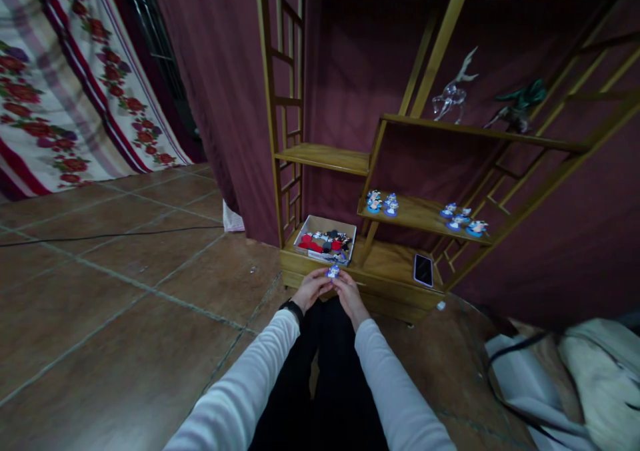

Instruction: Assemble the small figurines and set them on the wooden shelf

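Observation:
Between my two hands, just in front of the shelf unit, is a small purple-and-white figurine [333, 272]. My left hand [312, 288] grips its left side with closed fingers, and a dark band circles that wrist. From the other side my right hand [347, 289] holds the same figurine by its fingertips. Right behind my hands, an open cardboard box [305, 226] on the bottom shelf contains several small red, black and white figures. Similar blue and purple figurines [391, 205] stand in a cluster on the left of the middle shelf, with another group of figurines [457, 222] at its right.
A phone [423, 270] lies on the bottom shelf [383, 259]. Higher up stand a clear deer ornament [453, 94] and a dark green ornament [520, 104]. Bags [595, 364] rest on the floor at right. A black cable [125, 235] crosses the tiles at left.

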Tool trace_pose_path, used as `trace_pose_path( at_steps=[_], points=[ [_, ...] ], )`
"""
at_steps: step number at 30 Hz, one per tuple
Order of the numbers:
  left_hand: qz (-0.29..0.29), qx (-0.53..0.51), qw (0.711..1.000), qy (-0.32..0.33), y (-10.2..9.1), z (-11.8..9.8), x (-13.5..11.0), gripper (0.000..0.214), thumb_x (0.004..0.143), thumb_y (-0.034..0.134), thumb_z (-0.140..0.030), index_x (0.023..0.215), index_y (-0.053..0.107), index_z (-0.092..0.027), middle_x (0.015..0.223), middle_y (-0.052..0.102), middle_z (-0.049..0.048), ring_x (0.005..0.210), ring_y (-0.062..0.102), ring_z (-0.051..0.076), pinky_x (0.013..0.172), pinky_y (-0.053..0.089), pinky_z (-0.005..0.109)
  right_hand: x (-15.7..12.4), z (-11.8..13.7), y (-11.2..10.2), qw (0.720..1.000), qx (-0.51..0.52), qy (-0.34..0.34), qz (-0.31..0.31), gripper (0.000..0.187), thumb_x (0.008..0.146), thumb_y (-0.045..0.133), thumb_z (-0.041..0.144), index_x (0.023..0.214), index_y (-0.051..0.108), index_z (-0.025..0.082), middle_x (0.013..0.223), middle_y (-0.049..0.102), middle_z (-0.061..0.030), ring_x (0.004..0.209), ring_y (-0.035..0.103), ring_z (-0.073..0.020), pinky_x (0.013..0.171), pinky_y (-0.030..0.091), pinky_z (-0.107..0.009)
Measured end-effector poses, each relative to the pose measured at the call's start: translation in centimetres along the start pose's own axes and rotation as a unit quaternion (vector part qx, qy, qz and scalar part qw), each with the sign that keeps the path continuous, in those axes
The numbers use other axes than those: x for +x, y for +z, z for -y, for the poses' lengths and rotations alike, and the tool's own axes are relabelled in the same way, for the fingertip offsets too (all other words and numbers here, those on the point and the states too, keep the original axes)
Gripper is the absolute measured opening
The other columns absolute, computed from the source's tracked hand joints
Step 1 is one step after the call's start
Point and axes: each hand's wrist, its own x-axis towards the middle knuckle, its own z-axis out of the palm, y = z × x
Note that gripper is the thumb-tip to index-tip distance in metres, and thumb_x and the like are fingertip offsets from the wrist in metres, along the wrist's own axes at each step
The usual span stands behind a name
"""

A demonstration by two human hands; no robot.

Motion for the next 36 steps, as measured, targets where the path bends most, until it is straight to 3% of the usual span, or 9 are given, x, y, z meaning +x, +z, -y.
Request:
trace_pose_path(
  at_steps=[6, 11, 15, 19, 25, 30, 36],
  points=[
    [-0.014, 0.014, 0.999, 0.032, -0.7, 0.4, 0.9, 0.032, 0.059, 0.074, 0.0, 0.086, 0.061, -0.011, 0.062, 0.064, 0.0013, 0.054, 0.063, 0.01, 0.058, 0.054, 0.021, 1.0, -0.7, 0.0, 0.999, -0.029, 0.016, 0.004, 0.033, 0.05, 0.076, 0.024, 0.08, 0.064, 0.017, 0.079, 0.07, -0.0017, 0.072, 0.062, -0.0144, 0.069, 0.047, -0.026],
    [0.003, 0.013, 0.999, 0.037, -1.6, 0.5, 2.0, 0.034, 0.059, 0.073, 0.0, 0.089, 0.061, -0.009, 0.066, 0.066, 0.0049, 0.057, 0.064, 0.013, 0.057, 0.053, 0.022, 2.0, -0.9, -0.4, 0.998, -0.057, 0.032, 0.006, 0.035, 0.049, 0.076, 0.024, 0.08, 0.064, 0.016, 0.075, 0.069, -0.0009, 0.067, 0.061, -0.0131, 0.066, 0.046, -0.025],
    [-0.017, 0.011, 0.999, 0.028, -1.2, 0.9, 3.0, 0.035, 0.057, 0.074, 0.001, 0.088, 0.062, -0.009, 0.062, 0.064, 0.0031, 0.054, 0.062, 0.011, 0.06, 0.053, 0.023, 2.7, -0.7, -1.0, 0.997, -0.064, 0.046, 0.005, 0.036, 0.048, 0.078, 0.022, 0.081, 0.066, 0.016, 0.076, 0.07, -0.0011, 0.068, 0.061, -0.0135, 0.067, 0.045, -0.026],
    [-0.048, -0.031, 0.996, 0.063, -0.6, 1.7, 3.4, 0.041, 0.057, 0.075, -0.001, 0.094, 0.062, -0.012, 0.057, 0.061, -0.0019, 0.055, 0.061, 0.01, 0.068, 0.053, 0.025, 3.2, -0.6, -1.0, 0.996, -0.055, 0.057, 0.028, 0.034, 0.054, 0.077, 0.026, 0.086, 0.068, 0.019, 0.086, 0.07, -0.0026, 0.077, 0.062, -0.0162, 0.073, 0.046, -0.029],
    [-0.006, -0.083, 0.991, 0.11, -0.6, 2.3, 2.8, 0.046, 0.055, 0.078, -0.009, 0.098, 0.064, -0.014, 0.08, 0.069, 0.0047, 0.071, 0.065, 0.013, 0.077, 0.05, 0.029, 3.4, -1.1, -1.0, 0.999, -0.004, 0.04, 0.029, 0.031, 0.06, 0.073, 0.023, 0.091, 0.068, 0.024, 0.101, 0.068, -0.0007, 0.086, 0.062, -0.0166, 0.076, 0.047, -0.029],
    [0.054, -0.094, 0.99, 0.095, -1.0, 1.9, 2.4, 0.047, 0.059, 0.075, -0.011, 0.105, 0.065, -0.014, 0.098, 0.069, 0.009, 0.084, 0.064, 0.016, 0.084, 0.047, 0.031, 3.7, -1.5, -1.3, 0.999, 0.041, 0.005, 0.009, 0.024, 0.06, 0.071, 0.018, 0.083, 0.068, 0.023, 0.095, 0.069, -0.0017, 0.085, 0.062, -0.0165, 0.08, 0.047, -0.03],
    [0.056, -0.095, 0.99, 0.092, -0.9, 1.7, 2.3, 0.044, 0.061, 0.075, -0.013, 0.104, 0.065, -0.014, 0.097, 0.069, 0.0086, 0.082, 0.064, 0.015, 0.082, 0.048, 0.029, 3.6, -1.3, -1.0, 0.999, 0.042, -0.019, 0.014, 0.029, 0.063, 0.07, 0.019, 0.092, 0.067, 0.024, 0.097, 0.068, -0.0014, 0.087, 0.061, -0.0155, 0.081, 0.047, -0.029]
  ],
)
